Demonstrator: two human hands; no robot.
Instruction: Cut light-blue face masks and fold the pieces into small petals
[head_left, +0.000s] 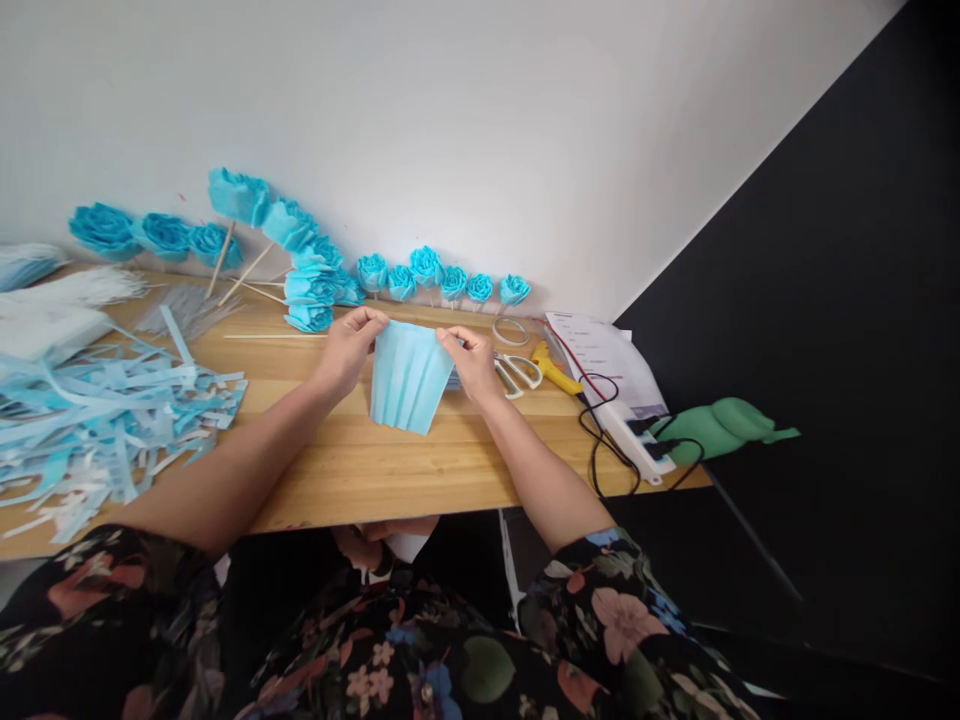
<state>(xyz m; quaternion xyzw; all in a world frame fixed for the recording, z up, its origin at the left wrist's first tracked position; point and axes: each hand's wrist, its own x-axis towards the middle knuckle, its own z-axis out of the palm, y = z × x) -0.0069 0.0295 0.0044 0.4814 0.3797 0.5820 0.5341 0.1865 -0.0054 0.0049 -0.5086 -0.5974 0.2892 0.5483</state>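
A light-blue pleated sheet of face-mask fabric [411,378] hangs over the table, its folds running downward. My left hand [351,345] pinches its upper left corner between thumb and fingers. At the upper right corner, my right hand [471,360] has the same kind of pinch on it. The sheet is stretched between both hands and its lower edge hangs free. Just behind my right hand lie white-handled scissors [520,374], their blades partly hidden. Some darker blue layers [453,381] show behind the sheet, mostly covered.
Blue fabric flowers [426,266], some on sticks, line the wall. Cut strips [112,420] heap up at left beside a white stack [52,335]. To the right lie a yellow glue gun [555,368], a power strip [637,440] with cables, printed paper [600,350] and a green object [724,430].
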